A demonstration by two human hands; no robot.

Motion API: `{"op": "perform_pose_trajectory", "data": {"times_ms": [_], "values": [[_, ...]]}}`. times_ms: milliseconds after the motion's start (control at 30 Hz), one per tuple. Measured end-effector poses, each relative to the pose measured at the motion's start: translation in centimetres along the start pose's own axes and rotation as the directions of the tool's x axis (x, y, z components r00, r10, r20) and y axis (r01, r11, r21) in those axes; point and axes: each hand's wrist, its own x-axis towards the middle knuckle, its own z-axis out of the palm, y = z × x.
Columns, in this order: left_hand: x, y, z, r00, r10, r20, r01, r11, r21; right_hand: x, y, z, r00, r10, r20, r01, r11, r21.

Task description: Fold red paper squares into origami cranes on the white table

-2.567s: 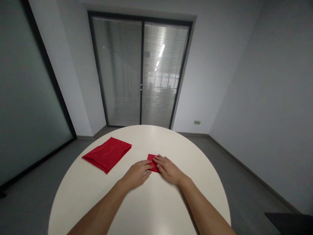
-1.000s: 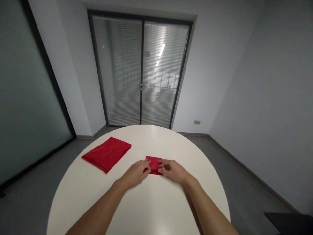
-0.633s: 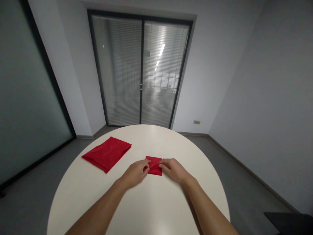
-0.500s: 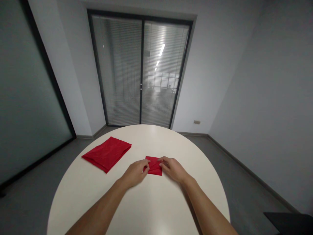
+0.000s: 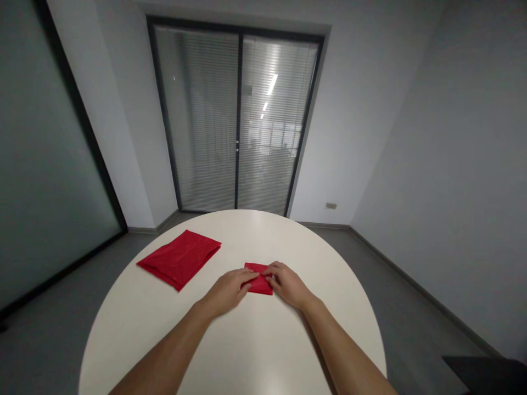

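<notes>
A small red folded sheet (image 5: 260, 285), thin like paper or cloth, lies flat on the table in front of me. My left hand (image 5: 231, 289) rests on its left side, fingers stretched across the top and thumb apart near the front edge. From the right, my right hand (image 5: 287, 282) touches the same piece, its fingertips near the middle and its thumb held apart below. The two hands' fingertips nearly meet over the fold. Parts of the sheet are hidden under the fingers. A larger red folded sheet (image 5: 181, 259) lies farther left, untouched, with layered edges.
All of this is on a round white table (image 5: 247, 351). A dark object (image 5: 486, 373) stands at the lower right, beyond the table edge. Behind are a glazed door with blinds (image 5: 206, 120) and white walls.
My left fingers have straightened and reached right, over the small sheet's middle. My right fingertips have shifted slightly left. The larger sheet has stayed in place.
</notes>
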Motion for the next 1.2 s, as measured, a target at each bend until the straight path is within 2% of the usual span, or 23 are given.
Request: {"op": "perform_pose_trajectory", "data": {"times_ms": [233,367,567,700,833,1033,1200], "values": [[-0.1,0.0,-0.2,0.999,0.047,0.025,-0.049,0.995,0.084,0.1,-1.5,-0.2,0.998,-0.063,0.025,0.067,0.973,-0.219],[-0.2,1.0,-0.8,0.995,0.098,0.021,-0.1,0.988,0.12,0.2,-2.3,-0.1,0.998,-0.042,0.043,0.053,0.96,-0.274],[-0.3,2.5,-1.3,0.99,0.141,0.013,-0.141,0.988,0.055,0.0,-2.3,-0.4,0.998,-0.031,0.055,0.042,0.974,-0.221],[-0.4,2.2,-1.3,0.99,0.137,0.027,-0.137,0.99,0.011,-0.1,-2.2,-0.6,0.994,-0.06,0.086,0.074,0.982,-0.173],[-0.5,1.8,-1.3,0.989,0.139,0.04,-0.141,0.988,0.055,-0.1,-1.3,-0.1,0.989,-0.063,0.136,0.08,0.99,-0.12],[-0.2,1.4,-0.9,0.992,0.111,0.066,-0.116,0.991,0.072,-0.4,0.1,0.1,0.946,0.086,0.312,-0.059,0.994,-0.094],[-0.1,1.1,-0.5,0.993,0.097,0.06,-0.103,0.988,0.116,-0.5,0.0,-0.2,0.938,0.119,0.325,-0.103,0.992,-0.067]]}}
